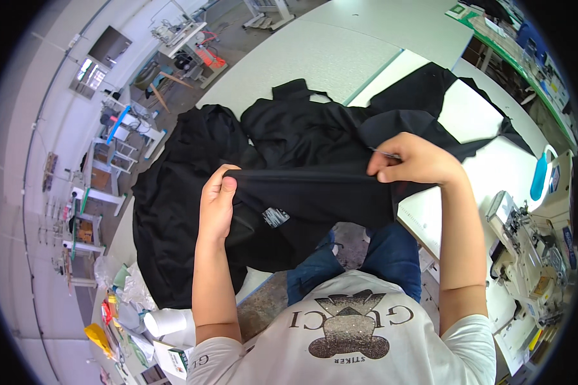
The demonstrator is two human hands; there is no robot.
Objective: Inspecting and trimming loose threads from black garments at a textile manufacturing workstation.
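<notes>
A black garment (315,196) is stretched into a straight edge between my two hands, near my lap. My left hand (218,200) is closed on the left end of that edge, thumb on top. At the other end, my right hand (414,159) pinches the fabric; a thin metallic thing shows between its fingers, too small to name. A small grey-and-white patch (276,217) lies on the cloth below the taut edge. More black cloth (192,147) is heaped around and beyond my hands, and some of it hangs over the near table edge.
The pale table (289,54) reaches away beneath the cloth. A sewing machine (526,256) stands close by my right arm, with a blue-handled thing (539,176) above it. On the left are a white cup (164,323) and plastic bags (135,289). Other machine stands line the far left.
</notes>
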